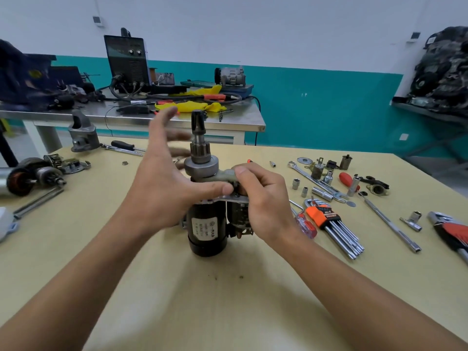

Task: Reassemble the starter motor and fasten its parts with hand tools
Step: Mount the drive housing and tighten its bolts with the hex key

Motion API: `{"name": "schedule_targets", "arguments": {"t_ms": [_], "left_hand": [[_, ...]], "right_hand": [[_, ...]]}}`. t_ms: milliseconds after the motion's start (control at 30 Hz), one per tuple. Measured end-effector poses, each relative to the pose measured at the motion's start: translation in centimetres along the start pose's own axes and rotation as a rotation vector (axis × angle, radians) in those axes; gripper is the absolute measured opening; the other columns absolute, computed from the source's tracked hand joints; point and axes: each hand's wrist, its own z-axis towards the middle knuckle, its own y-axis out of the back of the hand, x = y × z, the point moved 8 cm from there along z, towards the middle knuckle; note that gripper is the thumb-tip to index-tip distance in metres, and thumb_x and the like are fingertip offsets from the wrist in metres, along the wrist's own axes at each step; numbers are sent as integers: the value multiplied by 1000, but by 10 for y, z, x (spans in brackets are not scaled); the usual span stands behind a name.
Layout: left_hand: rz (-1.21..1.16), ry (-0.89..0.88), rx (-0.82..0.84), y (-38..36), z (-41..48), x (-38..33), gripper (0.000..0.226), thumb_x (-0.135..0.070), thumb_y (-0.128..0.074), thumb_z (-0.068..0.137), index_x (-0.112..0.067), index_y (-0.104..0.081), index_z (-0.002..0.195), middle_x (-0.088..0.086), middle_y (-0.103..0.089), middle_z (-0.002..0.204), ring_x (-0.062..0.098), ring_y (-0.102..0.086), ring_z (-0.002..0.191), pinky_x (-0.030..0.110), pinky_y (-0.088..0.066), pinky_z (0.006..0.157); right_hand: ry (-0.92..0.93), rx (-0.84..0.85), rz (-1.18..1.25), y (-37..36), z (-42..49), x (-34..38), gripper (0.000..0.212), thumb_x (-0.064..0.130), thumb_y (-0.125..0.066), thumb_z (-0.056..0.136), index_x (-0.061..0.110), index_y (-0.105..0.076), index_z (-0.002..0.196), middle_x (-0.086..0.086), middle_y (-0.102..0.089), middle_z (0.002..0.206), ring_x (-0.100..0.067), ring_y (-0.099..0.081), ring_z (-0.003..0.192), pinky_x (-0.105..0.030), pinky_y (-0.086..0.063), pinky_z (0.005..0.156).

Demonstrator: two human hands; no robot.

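The starter motor [206, 230] stands upright on the yellow table [228, 287], a black cylinder with a white label. Its shaft and pinion gear [200, 145] stick up from the top. A grey-green shift lever [225, 174] lies across the drive collar. My right hand [263, 198] curls over the solenoid side and pinches the lever between thumb and fingers. My left hand [162, 178] is beside the motor's left; its thumb presses against the lever's underside and its fingers are spread straight and blurred behind the shaft.
The aluminium nose housing [83, 134] sits at the far left. Another armature and parts [33, 176] lie at the left edge. Right of the motor are a hex key set [334, 224], a red-handled screwdriver [305, 225], sockets, a wrench [316, 181] and an extension bar [390, 224].
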Motion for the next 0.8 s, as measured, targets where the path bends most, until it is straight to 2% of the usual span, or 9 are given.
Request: {"name": "schedule_targets", "arguments": {"t_ms": [33,100,167,267,467,633,800], "left_hand": [[-140,63,110,-7,4,8,109,-35,-92,44,-29,-40,140,-4,-67,116,11,-68,105,19,-53,85],[-245,81,252,-17,11,12,84,-20,-89,48,-21,-59,127,-1,-75,103,15,-73,96,17,-56,75],[-260,55,301,-22,16,11,62,-13,-87,52,-15,-67,111,-1,-76,94,14,-74,87,17,-56,71],[-270,-7,325,-29,20,6,47,-8,-85,54,-9,-66,97,-4,-72,81,7,-70,75,15,-54,66],[-238,-67,250,-27,20,10,40,-18,-86,57,-12,-65,91,-9,-69,83,3,-67,76,13,-52,68],[-197,-107,199,-28,18,8,41,-23,-85,62,-13,-63,95,-1,-70,85,6,-69,77,12,-52,67],[-253,-74,239,-31,20,12,43,-22,-85,61,-14,-64,97,-2,-73,84,8,-70,77,17,-54,68]], "right_hand": [[9,15,-5,-1,0,1,35,31,-49,90,3,-70,87,4,-62,79,-12,-57,82,-27,-44,74],[24,52,-8,-2,0,1,36,32,-47,92,2,-68,89,2,-62,81,-13,-57,81,-27,-44,73],[39,85,-15,-1,-1,0,39,34,-45,96,2,-66,90,-4,-61,81,-16,-56,80,-30,-45,72],[57,82,-37,2,-1,1,41,38,-42,98,2,-61,89,-10,-58,80,-20,-54,78,-34,-46,70],[70,47,-53,2,1,2,39,41,-43,98,7,-60,88,-4,-57,79,-17,-54,77,-34,-47,68],[54,15,-1,2,3,3,49,42,-41,97,-3,-60,90,-26,-56,84,-40,-53,83,-51,-47,72],[68,43,0,2,1,2,41,38,-45,97,1,-62,90,-18,-61,85,-33,-58,84,-46,-49,74]]}}
